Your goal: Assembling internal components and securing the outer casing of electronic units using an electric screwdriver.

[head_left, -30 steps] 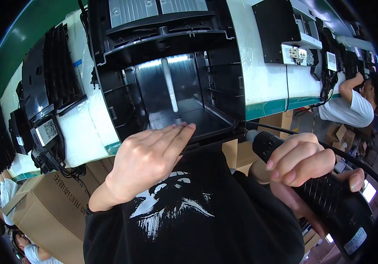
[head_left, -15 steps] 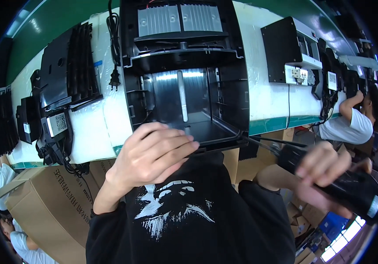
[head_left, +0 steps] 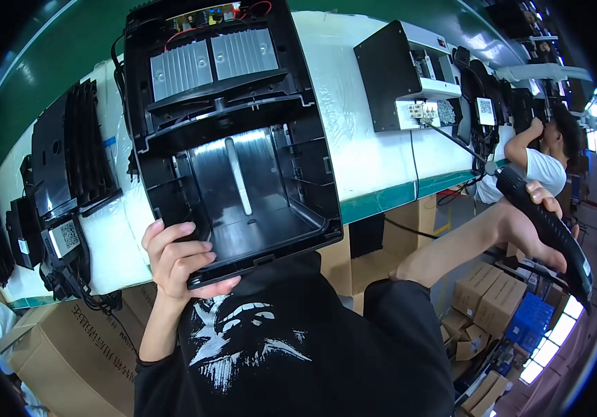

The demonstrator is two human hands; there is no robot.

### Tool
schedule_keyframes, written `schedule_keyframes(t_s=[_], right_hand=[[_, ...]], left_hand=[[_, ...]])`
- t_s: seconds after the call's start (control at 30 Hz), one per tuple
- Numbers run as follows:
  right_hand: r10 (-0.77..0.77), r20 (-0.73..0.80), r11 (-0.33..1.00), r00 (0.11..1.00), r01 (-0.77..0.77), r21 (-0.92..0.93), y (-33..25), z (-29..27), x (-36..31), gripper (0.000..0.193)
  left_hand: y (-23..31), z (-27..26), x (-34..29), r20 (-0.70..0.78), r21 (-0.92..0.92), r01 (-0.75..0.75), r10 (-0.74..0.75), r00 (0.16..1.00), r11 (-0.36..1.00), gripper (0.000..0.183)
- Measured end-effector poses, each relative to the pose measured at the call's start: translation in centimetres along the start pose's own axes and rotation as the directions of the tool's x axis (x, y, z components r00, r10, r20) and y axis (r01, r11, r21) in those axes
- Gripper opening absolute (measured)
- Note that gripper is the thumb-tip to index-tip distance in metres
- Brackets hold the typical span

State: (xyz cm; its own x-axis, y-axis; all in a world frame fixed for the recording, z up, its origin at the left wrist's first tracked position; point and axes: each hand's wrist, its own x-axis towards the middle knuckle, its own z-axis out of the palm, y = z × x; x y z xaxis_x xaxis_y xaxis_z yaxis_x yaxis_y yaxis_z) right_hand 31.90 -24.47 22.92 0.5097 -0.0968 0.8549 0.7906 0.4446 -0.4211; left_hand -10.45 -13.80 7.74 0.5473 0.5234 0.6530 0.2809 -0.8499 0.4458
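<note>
My left hand [head_left: 177, 260] grips the lower left corner of a black plastic appliance housing [head_left: 232, 243], thumb beneath and fingers over the wall. The housing lies tilted on the bench, its deep cavity facing me, with two silver finned metal blocks [head_left: 213, 61] in its upper part. Held out to the right, my right hand [head_left: 543, 224] is wrapped round a black electric screwdriver [head_left: 568, 243]. The long thin bit points at the front of a screw feeder [head_left: 385, 83] and reaches its small white plate [head_left: 420, 113]; whether a screw sits on the tip cannot be made out.
Stacked black panels [head_left: 58, 149] and black parts with a coded label [head_left: 65, 238] lie on the left of the white-covered bench [head_left: 364, 163]. Cardboard boxes [head_left: 83, 354] stand below. A co-worker [head_left: 545, 153] sits at the far right, beyond more black parts.
My left hand has gone from above the housing's front edge to gripping its corner. The housing has shifted left and tilted. My right hand has raised the screwdriver, its bit now at the screw feeder.
</note>
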Motion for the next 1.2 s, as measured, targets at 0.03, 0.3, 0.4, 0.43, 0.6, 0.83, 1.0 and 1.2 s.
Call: schedule_keyframes(t_s=[0.03, 0.3, 0.4, 0.43, 0.6, 0.83, 1.0, 1.2], right_hand=[[0.031, 0.021, 0.999, 0.999, -0.031, 0.023, 0.6, -0.5, 0.2, 0.085], [0.198, 0.348, 0.96, 0.916, -0.253, 0.118, 5.5, -3.3, -0.2, 0.097], [0.22, 0.358, 0.949, 0.907, -0.284, 0.138, 5.6, -1.6, 1.2, 0.096], [0.22, 0.35, 0.947, 0.91, -0.286, 0.148, 5.8, -0.7, 1.6, 0.095], [0.456, 0.308, 0.882, 0.835, -0.469, -0.032, 7.6, 5.2, 2.9, 0.063], [0.499, 0.349, 0.865, 0.793, -0.431, -0.259, 9.8, 11.9, 2.8, 0.041], [0.486, 0.432, 0.873, 0.76, -0.405, -0.27, 8.8, 11.0, 0.6, 0.042], [0.54, 0.604, 0.743, 0.585, -0.669, -0.016, 2.6, 7.1, 4.3, 0.052]], left_hand=[[0.1, 0.1, 0.1, 0.001, -0.001, 0.002, -0.002, 1.0, 1.0, 0.043], [0.5, 0.4, 0.2, -0.014, 0.001, 0.016, -0.016, 1.0, 1.0, 0.042], [0.5, 0.6, 0.4, 0.001, -0.008, 0.005, -0.005, 1.0, 1.0, 0.042], [0.6, 0.6, 0.5, 0.005, -0.01, 0.004, -0.004, 1.0, 1.0, 0.042], [1.4, 2.1, 1.4, 0.017, 0.002, -0.01, 0.01, 1.0, 1.0, 0.039], [1.6, 2.5, 1.1, -0.038, -0.017, 0.0, -0.001, 0.999, 1.0, 0.038], [1.1, 2.0, -0.2, -0.135, 0.003, 0.066, -0.065, 0.989, 0.998, 0.046], [0.3, 1.8, -0.8, -0.098, -0.007, 0.004, -0.005, 0.995, 1.0, 0.046]])
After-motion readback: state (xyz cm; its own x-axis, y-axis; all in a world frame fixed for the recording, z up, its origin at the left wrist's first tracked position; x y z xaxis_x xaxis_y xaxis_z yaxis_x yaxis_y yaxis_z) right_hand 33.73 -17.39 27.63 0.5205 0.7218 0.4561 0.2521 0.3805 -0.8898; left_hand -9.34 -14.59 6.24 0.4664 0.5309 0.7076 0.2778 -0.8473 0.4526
